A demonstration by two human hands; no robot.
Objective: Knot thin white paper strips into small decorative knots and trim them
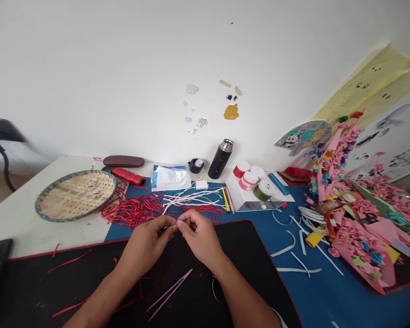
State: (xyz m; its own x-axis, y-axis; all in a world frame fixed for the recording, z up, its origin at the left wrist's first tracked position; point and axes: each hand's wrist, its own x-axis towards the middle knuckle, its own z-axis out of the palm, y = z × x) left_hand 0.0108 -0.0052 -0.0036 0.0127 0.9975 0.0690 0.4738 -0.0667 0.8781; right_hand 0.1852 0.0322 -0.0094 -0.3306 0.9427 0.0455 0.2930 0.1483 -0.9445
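My left hand [146, 241] and my right hand [198, 234] meet above the far edge of a black mat [239, 255] with red trim. Thumb and forefinger are pinched together on each hand, and the fingertips of the two nearly touch. Whatever lies between them is too small or hidden to make out. Just beyond the fingers are a pile of red cords [140, 209] and a bundle of white cords [187, 199]. Purple tweezers [170, 294] lie on the mat between my forearms. Loose red strands [70, 261] are scattered on the mat at the left.
A woven bamboo basket [77, 193] stands at the left, near a spool of red cord [128, 176]. Along the wall are a black thermos [221, 159] and several lidded tubs on a white box [244, 204]. Pink paper flowers [362, 246] and white strips [299, 269] cover the right side.
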